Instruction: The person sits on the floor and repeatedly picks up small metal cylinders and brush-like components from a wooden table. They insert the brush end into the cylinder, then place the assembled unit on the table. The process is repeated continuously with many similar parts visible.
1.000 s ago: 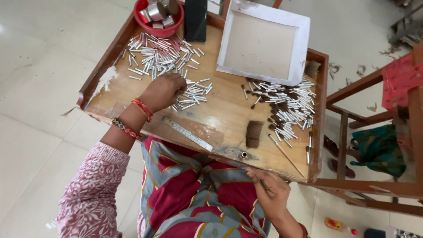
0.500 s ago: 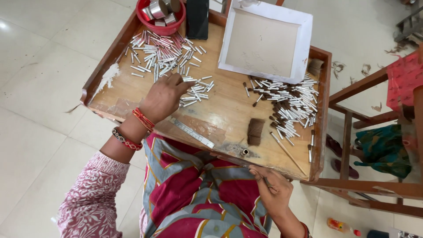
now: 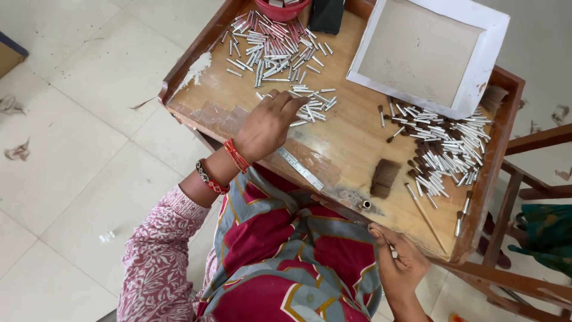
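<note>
My left hand rests on the wooden table, fingers curled over a small heap of short silver tubes. A bigger spread of the same tubes lies farther back. My right hand hangs at the table's near edge, fingers pinched on a small thin piece, apparently a silver tube. To the right lies a pile of tubes with dark tufted ends, like small brushes. A brown bundle of bristle sits in front of that pile.
A white-framed shallow tray lies at the back right. A red bowl and a black object stand at the back edge. A metal ruler and a thin stick lie on the table. Wooden furniture stands right.
The view has shifted, so the table sits farther right. My left hand stays on the small tube heap, fingers curling. My right hand has stayed at the table's near edge.
</note>
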